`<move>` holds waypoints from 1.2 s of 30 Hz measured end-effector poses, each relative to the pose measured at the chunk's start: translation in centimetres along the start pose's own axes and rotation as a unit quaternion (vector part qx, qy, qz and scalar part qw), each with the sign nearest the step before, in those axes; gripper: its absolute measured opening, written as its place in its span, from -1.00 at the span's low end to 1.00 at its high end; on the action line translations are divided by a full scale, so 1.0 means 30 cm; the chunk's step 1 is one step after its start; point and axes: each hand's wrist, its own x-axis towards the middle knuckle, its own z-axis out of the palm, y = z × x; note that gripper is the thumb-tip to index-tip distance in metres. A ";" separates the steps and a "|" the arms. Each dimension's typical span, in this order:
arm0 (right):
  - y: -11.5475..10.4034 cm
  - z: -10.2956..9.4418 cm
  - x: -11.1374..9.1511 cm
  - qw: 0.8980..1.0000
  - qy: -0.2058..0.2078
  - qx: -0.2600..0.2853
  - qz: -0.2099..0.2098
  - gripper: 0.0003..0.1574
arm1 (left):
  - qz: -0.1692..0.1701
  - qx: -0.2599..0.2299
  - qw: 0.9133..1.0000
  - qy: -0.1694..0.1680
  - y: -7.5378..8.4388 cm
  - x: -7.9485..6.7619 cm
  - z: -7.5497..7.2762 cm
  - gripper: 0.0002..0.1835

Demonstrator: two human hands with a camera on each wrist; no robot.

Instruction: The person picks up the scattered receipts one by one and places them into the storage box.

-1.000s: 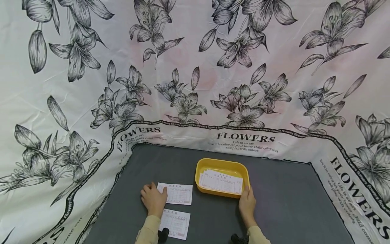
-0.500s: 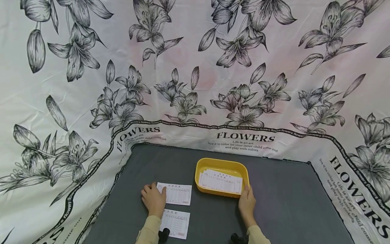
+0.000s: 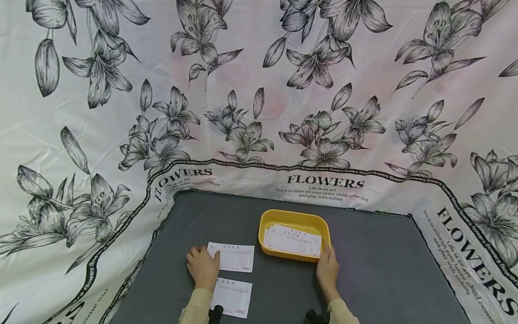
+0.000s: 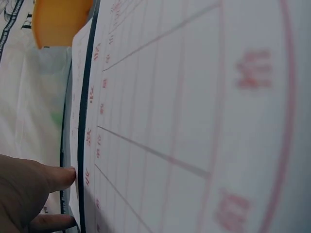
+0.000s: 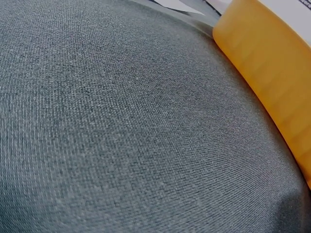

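Note:
My left hand (image 3: pixel 203 268) lies at the left edge of the upper printed paper slip (image 3: pixel 238 258), its thumb over the paper's edge. In the left wrist view, the thumb and a finger (image 4: pixel 60 178) reach out fairly straight to the edge of a slip. A second slip (image 3: pixel 236 297) lies nearer, partly covered by the left wrist. My right hand (image 3: pixel 328 271) holds the front right corner of a yellow plastic tray (image 3: pixel 295 218). Inside the tray lies a small overlapping pile of similar slips (image 3: pixel 297 240). The right wrist view shows the tray's side (image 5: pixel 272 63) but no fingers.
A dark grey cloth (image 3: pixel 388 261) covers the table. White fabric (image 3: pixel 243 67) printed with black flowers hangs behind and at both sides. Black wrist straps (image 3: pixel 317 317) show at the sleeves near the front.
My left hand's fingertips have drawn back slightly from the top corner of the upper slip. The tray, the right hand and both slips stay in place.

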 end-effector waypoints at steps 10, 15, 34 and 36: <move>0.004 -0.002 0.000 1.000 0.002 -0.003 -0.002 -0.31 | 0.008 -0.014 1.000 0.025 -0.005 -0.007 0.008 -0.52; 0.013 0.000 0.005 1.000 -0.001 -0.004 -0.001 -0.31 | -0.002 -0.048 0.999 0.020 -0.014 0.000 0.020 -0.52; 0.027 0.007 0.009 1.000 0.013 -0.009 -0.014 -0.32 | -0.017 -0.080 0.996 0.020 -0.034 0.055 -0.009 -0.79; 0.029 0.009 0.010 1.000 0.015 -0.011 -0.015 -0.32 | -0.014 -0.079 0.997 0.020 -0.034 0.055 -0.012 -0.84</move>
